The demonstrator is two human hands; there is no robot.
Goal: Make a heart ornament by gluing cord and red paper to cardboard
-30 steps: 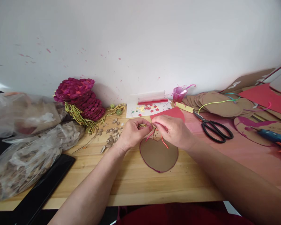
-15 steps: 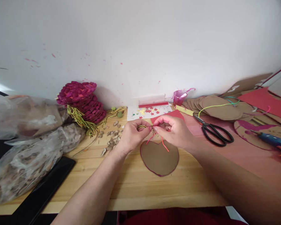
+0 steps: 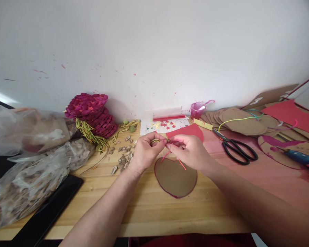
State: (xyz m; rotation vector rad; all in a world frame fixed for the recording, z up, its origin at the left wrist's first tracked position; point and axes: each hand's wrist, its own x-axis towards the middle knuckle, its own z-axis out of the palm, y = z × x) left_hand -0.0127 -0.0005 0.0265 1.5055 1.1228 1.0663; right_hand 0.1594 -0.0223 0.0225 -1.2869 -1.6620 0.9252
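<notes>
My left hand (image 3: 145, 151) and my right hand (image 3: 190, 150) meet above the far edge of a brown heart-shaped card (image 3: 175, 177) with a magenta rim, lying on the wooden table (image 3: 149, 206). Left fingers pinch a small loop of yellow-green cord (image 3: 156, 140). Right fingers pinch thin red strings (image 3: 180, 164) whose ends hang down onto the card. The fingertips of both hands touch at the knot between them.
A stack of magenta woven pieces with yellow tassels (image 3: 92, 113) stands far left, loose seeds (image 3: 123, 154) beside it. Plastic bags (image 3: 31, 164) fill the left. Black scissors (image 3: 235, 147), brown card cutouts (image 3: 242, 120), a glue gun (image 3: 301, 156) and a star sheet (image 3: 164, 124) lie far and right.
Both hands stay together at the cord. The right fingers have shifted slightly along the red strings, and the view has tilted a little.
</notes>
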